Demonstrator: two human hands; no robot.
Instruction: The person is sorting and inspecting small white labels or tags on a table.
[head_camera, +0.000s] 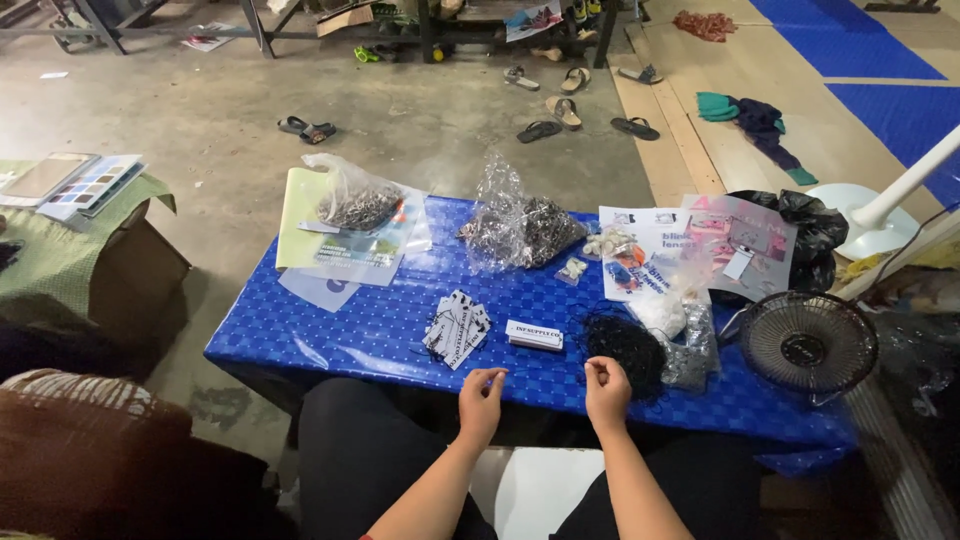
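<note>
1. A small black fan sits at the table's right end.
2. A black plastic bag slumps behind it.
3. Sandals lie scattered across the concrete floor.
4. Clothes sprawl on the wooden boards.

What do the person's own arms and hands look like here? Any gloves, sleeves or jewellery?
Both arms are bare from the elbow down: no sleeves reach into view. The left hand and the right hand wear no gloves, and no watch, bracelet or ring can be made out, though the picture is too small to rule out a thin ring. The legs below are in dark clothing.
</note>
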